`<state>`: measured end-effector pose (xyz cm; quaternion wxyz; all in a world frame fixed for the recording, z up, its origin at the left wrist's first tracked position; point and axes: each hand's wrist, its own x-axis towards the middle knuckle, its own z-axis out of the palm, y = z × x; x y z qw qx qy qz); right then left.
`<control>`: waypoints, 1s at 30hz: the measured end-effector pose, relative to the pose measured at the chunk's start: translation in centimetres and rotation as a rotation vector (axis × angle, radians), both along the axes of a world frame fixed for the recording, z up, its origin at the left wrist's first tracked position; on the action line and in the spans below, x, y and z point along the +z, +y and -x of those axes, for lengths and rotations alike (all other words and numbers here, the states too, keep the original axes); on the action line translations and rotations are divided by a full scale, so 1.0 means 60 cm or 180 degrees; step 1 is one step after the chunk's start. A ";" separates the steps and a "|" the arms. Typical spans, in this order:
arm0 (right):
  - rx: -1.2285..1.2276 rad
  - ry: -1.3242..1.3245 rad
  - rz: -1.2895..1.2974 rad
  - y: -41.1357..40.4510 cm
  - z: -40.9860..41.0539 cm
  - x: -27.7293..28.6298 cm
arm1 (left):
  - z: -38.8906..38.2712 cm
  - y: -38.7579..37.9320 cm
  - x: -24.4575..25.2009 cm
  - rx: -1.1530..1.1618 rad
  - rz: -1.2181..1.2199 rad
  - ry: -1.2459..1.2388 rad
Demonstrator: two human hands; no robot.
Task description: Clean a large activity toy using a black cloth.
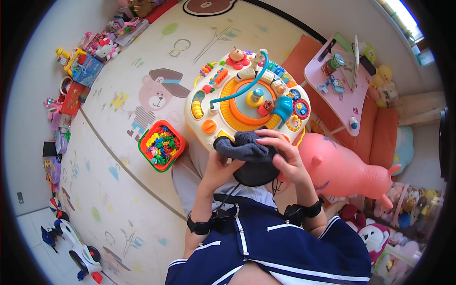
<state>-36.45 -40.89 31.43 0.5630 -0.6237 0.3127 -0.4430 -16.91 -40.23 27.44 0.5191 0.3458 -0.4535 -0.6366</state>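
Both hands hold a dark grey and black fabric item, soft and rumpled on top; its exact kind cannot be told. My left hand grips its left side from below, with the thumb pressed against it. My right hand clasps its right side, fingers spread over the top. Just beyond the item stands a round toy activity table, carrying a blue tube arch, a yellow-orange ring and small figures. The item overlaps the table's near edge and hides part of it.
An orange-red basket of small coloured plastic pieces sits left on the printed play mat. At right lie a pink inflatable animal and an orange sofa, beside a pink table. Toys line the left wall.
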 end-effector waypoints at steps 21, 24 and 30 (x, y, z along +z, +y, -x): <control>0.1019 -0.3506 -0.4362 0.014 0.033 -0.098 | -0.088 0.038 0.181 0.1624 -0.0917 0.1051; 0.1114 -0.3992 -0.3528 0.017 0.038 -0.095 | -0.098 0.043 0.175 0.1610 -0.0927 0.0822; -0.0932 -0.2250 -0.2747 0.035 0.010 -0.139 | -0.097 0.038 0.171 0.1536 -0.0997 0.0922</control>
